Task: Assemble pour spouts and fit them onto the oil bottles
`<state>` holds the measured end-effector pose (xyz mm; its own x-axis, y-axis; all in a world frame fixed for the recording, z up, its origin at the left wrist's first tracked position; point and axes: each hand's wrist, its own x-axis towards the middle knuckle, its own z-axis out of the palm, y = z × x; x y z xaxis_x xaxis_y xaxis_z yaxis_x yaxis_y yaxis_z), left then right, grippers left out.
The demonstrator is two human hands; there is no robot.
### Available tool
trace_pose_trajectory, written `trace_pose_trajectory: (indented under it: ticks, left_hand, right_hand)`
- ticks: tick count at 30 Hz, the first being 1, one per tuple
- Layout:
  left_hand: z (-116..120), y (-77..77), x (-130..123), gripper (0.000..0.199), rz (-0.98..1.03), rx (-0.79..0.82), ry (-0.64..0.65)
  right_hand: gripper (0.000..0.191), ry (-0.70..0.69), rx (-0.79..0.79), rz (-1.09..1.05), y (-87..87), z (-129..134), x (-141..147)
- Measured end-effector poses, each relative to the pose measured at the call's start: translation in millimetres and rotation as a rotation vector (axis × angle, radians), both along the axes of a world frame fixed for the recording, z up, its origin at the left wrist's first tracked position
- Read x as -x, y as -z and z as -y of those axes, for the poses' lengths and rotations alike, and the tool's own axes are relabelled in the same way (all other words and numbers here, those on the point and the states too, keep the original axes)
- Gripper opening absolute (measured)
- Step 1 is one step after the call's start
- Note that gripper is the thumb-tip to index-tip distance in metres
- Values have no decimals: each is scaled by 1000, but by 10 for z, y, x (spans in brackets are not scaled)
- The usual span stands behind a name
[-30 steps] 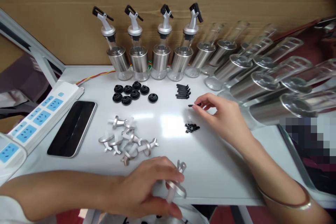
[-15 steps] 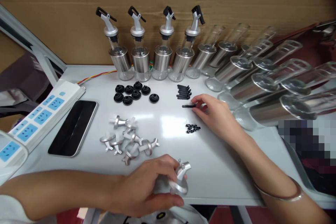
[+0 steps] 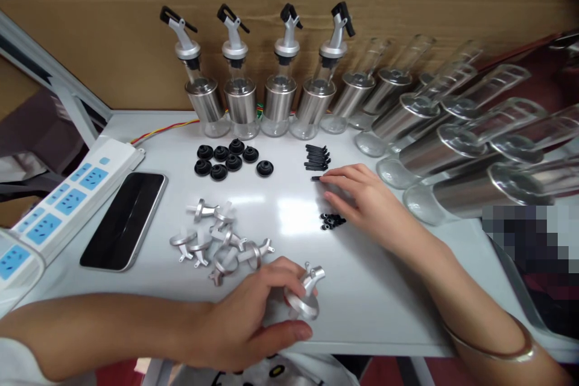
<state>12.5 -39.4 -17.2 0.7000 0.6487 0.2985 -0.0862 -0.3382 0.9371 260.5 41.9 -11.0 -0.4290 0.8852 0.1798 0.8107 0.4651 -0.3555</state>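
My left hand (image 3: 253,313) grips a silver pourer spout (image 3: 304,297) above the table's front edge, its round flange low and its nozzle up. My right hand (image 3: 362,196) reaches over the table with fingers stretched and the thumb apart. Its fingertips rest on a single black lever (image 3: 315,178), mostly hidden beneath them. Just behind lies a row of black levers (image 3: 317,158). Small black caps (image 3: 332,221) are grouped under the right thumb side, partly covered. More silver spouts (image 3: 226,238) lie in a loose pile left of centre.
Several black rubber stoppers (image 3: 233,161) lie behind the spouts. Glass-and-steel bottles with fitted pourers (image 3: 242,99) stand at the back; bottles without pourers (image 3: 418,111) crowd the right. A phone (image 3: 124,220) and a white power strip (image 3: 58,205) lie on the left.
My right hand has moved slightly left and flattened, its fingers now covering more of the single lever. The left hand with the spout has shifted slightly.
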Motion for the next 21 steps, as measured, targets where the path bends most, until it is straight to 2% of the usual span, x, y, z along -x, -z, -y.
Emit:
trace_pose_trajectory:
  ticks: [5,8,11,21]
  left_hand:
    - [-21,-18,-16,39,18,10,0]
    - [-21,-12,-20,38,14,36,2]
    - [-8,-1,-18,38,20,59,10]
    - [-27,-60,-16,39,-18,44,3]
  right_hand:
    - [25,-105,142,-83,-226,6,-115]
    - [17,-94,281,-107,-320,29,-225]
    - [10,-70,394,-83,-326,57,-276]
    - [12,-55,426,22,-349,93,-210]
